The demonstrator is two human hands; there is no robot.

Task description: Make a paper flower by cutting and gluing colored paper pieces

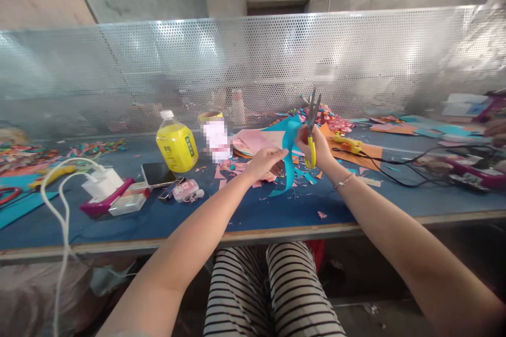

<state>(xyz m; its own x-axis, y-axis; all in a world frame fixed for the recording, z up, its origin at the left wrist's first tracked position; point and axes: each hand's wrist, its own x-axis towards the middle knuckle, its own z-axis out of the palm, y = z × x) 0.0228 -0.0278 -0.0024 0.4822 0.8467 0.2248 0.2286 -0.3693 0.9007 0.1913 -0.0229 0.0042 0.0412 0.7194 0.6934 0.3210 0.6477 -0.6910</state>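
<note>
My right hand (321, 148) is closed round a pair of scissors (313, 110) with yellow handles, the dark blades pointing up. Just left of it hangs a curved strip of blue paper (290, 168), its lower end curling above the table. My left hand (266, 162) pinches that strip at its left edge; the right fingertips are close to its upper part, but whether they touch it I cannot tell. Behind and below the hands lie pink paper sheets (259, 142) and small pink and blue scraps (227, 168).
A yellow drink bottle (176, 145), a dark phone (157, 174), a pink case (187, 190) and a purple power strip (100, 207) stand to the left. On the right are a yellow glue gun (348, 144) and black cables (399, 165). A perforated metal panel (221, 73) rises behind.
</note>
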